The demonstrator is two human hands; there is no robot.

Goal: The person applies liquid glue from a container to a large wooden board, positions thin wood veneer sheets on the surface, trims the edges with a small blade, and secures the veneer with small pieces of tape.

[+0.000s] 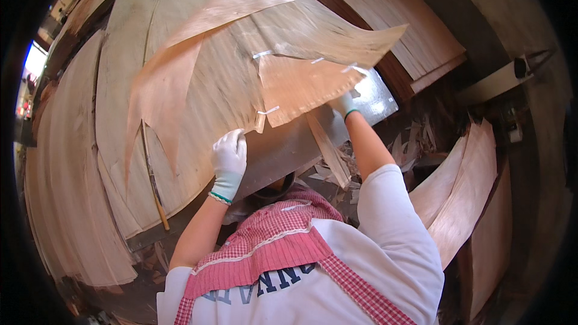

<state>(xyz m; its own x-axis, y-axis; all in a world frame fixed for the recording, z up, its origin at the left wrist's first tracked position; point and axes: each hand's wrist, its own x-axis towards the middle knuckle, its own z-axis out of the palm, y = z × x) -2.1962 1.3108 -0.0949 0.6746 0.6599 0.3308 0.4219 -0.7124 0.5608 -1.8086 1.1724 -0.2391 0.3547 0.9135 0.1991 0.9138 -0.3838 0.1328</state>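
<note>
A large, thin wood veneer sheet (223, 78) spreads over the work surface, its right corner curling up. Set into its near right edge is a lighter orange veneer patch (307, 84), joined by several short white tape strips. My left hand (229, 155), in a white glove with a green cuff, pinches the sheet's near edge, left of the patch. At the patch's right end, my gloved right hand (344, 103) reaches in under the edge; its fingers are mostly hidden there. A shiny metal plate (283, 150) lies beneath the raised edge.
Loose veneer offcuts (232, 6) lie on the sheet. A thin stick (155, 186) rests to the left. A narrow veneer strip (328, 150) hangs off the plate's front. More veneer stacks (78, 204) stand left, with curved veneer pieces (457, 186) and scraps (415, 144) at right.
</note>
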